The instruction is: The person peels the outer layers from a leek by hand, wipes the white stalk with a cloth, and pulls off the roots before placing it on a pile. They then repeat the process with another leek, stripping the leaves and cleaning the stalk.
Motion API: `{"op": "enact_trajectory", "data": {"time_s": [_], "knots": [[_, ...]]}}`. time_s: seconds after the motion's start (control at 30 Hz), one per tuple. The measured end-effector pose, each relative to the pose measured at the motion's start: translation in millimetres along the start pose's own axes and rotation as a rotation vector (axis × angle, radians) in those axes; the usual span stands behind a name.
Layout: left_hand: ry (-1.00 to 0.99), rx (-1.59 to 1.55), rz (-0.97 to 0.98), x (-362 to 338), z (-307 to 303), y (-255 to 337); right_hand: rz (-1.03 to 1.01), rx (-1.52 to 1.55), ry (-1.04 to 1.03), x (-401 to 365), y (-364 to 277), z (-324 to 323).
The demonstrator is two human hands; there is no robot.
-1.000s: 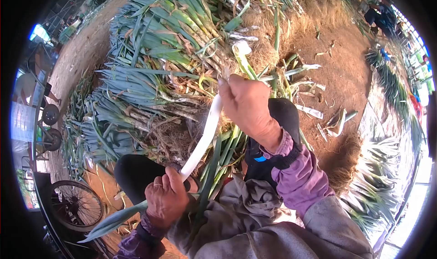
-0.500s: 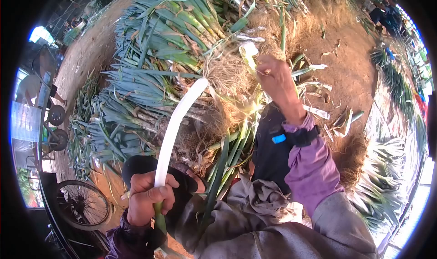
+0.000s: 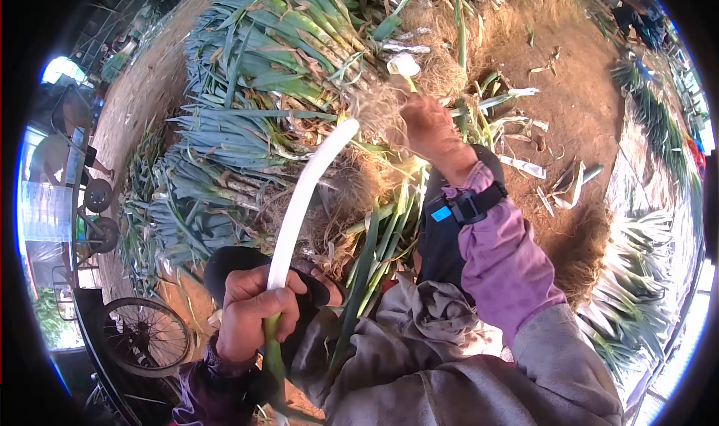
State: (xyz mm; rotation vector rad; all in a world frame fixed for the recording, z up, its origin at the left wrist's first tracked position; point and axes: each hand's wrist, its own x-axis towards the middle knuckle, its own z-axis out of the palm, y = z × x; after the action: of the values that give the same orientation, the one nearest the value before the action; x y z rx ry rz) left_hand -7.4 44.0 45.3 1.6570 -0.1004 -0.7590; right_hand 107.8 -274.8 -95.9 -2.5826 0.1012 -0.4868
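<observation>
Nearer to the root end of the held leek [image 3: 311, 186] than half a second ago, the right hand [image 3: 436, 135] has come across to the left, while the left hand [image 3: 258, 312] keeps its grip lower down. Blur softens the right hand, and its fingertips are turned away behind the knuckles, so whether those fingers are together, apart or closed on the tangle of tan roots [image 3: 378, 105] cannot be told; they appear to be at least just beside it. The left hand's fingers hide a short stretch of the stem, and the green end below runs down past the left sleeve [image 3: 217, 388] toward the bottom edge, partly lost in shadow. Clamped round the leek near where white turns green, the left fingers have the thumb laid across the front; from there the bare white shaft rises, leaning right, and its root end stands to the left of the right hand. Just above that hand shows a pale stub [image 3: 404, 65]. Beyond lies a heap of green-leaved leeks [image 3: 255, 66], its top cut off by the frame, and at far right whitish leeks [image 3: 636, 284] fan out, bleached by glare.
</observation>
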Motion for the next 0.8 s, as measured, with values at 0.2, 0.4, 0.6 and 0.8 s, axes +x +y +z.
{"op": "enact_trajectory", "data": {"time_s": [0.2,0.4,0.6,0.8], "knots": [[0.099,0.203,-0.096,-4,1,-8,-0.224,-0.432,0.049,-3,-23,-61],[-0.039,0.432,0.120,6,6,-4,-0.797,-0.177,0.009,-29,-82,-68],[-0.137,0.718,0.069,-17,-68,-15,-0.488,-0.114,-0.203,-2,-41,-44],[1.003,0.580,0.360,-96,-83,-80,-0.291,-0.194,-0.479,21,-22,-43]]}}
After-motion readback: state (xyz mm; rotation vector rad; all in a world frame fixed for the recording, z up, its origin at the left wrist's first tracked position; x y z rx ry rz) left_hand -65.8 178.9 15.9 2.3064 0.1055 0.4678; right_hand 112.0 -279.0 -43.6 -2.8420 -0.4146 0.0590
